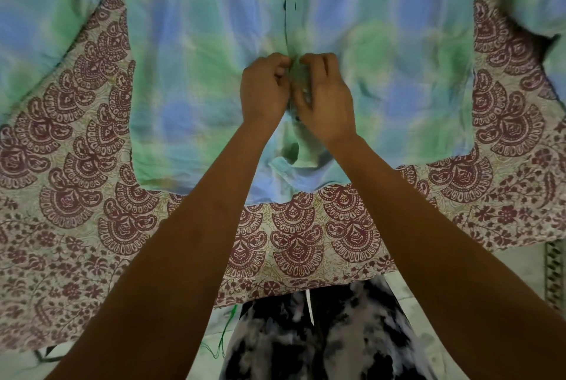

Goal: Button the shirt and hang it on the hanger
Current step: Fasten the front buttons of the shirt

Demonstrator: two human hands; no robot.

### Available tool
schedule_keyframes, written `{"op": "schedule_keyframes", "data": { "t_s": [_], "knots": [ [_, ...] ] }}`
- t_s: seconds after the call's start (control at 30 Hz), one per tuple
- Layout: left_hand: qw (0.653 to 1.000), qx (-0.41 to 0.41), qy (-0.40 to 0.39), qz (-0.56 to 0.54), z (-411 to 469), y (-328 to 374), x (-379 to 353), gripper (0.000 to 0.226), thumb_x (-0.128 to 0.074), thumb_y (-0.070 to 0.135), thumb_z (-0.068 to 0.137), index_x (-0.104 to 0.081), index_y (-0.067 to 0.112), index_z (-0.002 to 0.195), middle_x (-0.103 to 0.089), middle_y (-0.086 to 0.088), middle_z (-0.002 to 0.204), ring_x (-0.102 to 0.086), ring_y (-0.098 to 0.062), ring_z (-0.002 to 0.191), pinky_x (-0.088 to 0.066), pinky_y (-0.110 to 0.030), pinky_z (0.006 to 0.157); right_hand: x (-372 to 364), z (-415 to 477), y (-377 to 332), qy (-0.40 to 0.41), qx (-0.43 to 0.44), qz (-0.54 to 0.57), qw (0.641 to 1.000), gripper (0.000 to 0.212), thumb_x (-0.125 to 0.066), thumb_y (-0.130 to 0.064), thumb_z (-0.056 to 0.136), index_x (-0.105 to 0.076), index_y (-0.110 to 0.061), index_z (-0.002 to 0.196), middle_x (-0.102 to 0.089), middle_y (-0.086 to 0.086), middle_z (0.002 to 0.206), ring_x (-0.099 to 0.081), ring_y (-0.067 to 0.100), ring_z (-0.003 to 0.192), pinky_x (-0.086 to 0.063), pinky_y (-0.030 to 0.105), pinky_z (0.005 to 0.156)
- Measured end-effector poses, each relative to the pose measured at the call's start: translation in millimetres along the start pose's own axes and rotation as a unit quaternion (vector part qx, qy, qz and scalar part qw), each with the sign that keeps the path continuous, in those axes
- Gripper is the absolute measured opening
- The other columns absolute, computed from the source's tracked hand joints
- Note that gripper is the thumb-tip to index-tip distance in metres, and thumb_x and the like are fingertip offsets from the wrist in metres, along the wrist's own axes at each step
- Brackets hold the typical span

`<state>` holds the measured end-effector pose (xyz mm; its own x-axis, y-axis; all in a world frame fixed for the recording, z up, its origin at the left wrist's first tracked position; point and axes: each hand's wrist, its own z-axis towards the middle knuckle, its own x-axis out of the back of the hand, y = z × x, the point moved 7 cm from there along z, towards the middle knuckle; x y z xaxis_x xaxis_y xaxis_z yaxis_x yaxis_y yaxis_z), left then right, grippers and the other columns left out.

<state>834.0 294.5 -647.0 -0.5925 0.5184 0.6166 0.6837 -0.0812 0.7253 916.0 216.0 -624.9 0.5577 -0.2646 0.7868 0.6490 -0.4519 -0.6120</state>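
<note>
The shirt [190, 73], a blue-and-green tie-dye, lies spread flat across the upper half of the frame with its front up and its hem toward the person, and the action is right on the placket [287, 27], the seam running down the centre. Both hands are curled in tight there, touching each other just below mid-frame: the left hand [265, 90] pinches one edge of the fabric, the right hand [326, 101] pinches the other and bunches it up, fingers bent and closed on cloth. This looks like buttoning in full swing, partway down the front; a dark button [284, 6] shows higher on the seam, seemingly closed, while below the hands the lower front [294, 153] gapes and folds open, so at least one fastening looks left to do. The button being worked is hidden under the fingers, so whether it is through its hole I cannot tell. Next move, I'd say: push it through, smooth the cloth, then slide down toward the hem. Outward now: the shirt rests on a patterned bedsheet [76, 196], maroon paisley on cream, filling the left, right and lower middle of the frame. The person's dark mottled trousers [337, 333] show at bottom centre. No hanger in view anywhere, so that will need fetching. In the way: mainly the wrinkled cloth itself and the person's own forearms over the hem.
</note>
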Motion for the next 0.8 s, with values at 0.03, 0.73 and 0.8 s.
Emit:
{"op": "schedule_keyframes", "data": {
  "t_s": [0.03, 0.73, 0.8],
  "knots": [
    [1.000, -0.002, 0.005, 0.001, 1, 0, 1, 0.035, -0.045, -0.003, 0.076, -0.069, 0.008, 0.098, -0.070, -0.011, 0.089, -0.062, -0.018, 0.079, -0.049, -0.022, 0.072, -3, 0, -3, -0.009, 0.020, -0.020, 1.000, 0.040, -0.056, -0.021, 0.078, -0.056, 0.001, 0.111, -0.056, 0.021, 0.107, -0.060, 0.031, 0.075, -0.044, 0.028, 0.056],
    [0.996, 0.006, -0.027, 0.086, 10, 8, -5, 0.013, -0.054, 0.008, 0.080, -0.066, 0.009, 0.086, -0.068, -0.006, 0.091, -0.060, -0.016, 0.084, -0.037, -0.017, 0.068, 3, 9, 48, 0.022, -0.271, 0.241, 0.932, 0.017, -0.055, -0.004, 0.083, -0.062, -0.014, 0.071, -0.062, 0.001, 0.071, -0.056, 0.010, 0.069, -0.045, 0.022, 0.074],
    [0.998, 0.029, -0.025, 0.048, 11, 9, -3, 0.010, -0.060, 0.010, 0.077, -0.067, 0.009, 0.084, -0.070, -0.003, 0.085, -0.059, -0.010, 0.075, -0.038, -0.013, 0.067, -3, 3, 48, 0.020, -0.285, 0.317, 0.904, 0.029, -0.055, 0.001, 0.085, -0.056, -0.020, 0.065, -0.057, -0.005, 0.066, -0.053, 0.001, 0.062, -0.045, 0.017, 0.070]
  ]
}}
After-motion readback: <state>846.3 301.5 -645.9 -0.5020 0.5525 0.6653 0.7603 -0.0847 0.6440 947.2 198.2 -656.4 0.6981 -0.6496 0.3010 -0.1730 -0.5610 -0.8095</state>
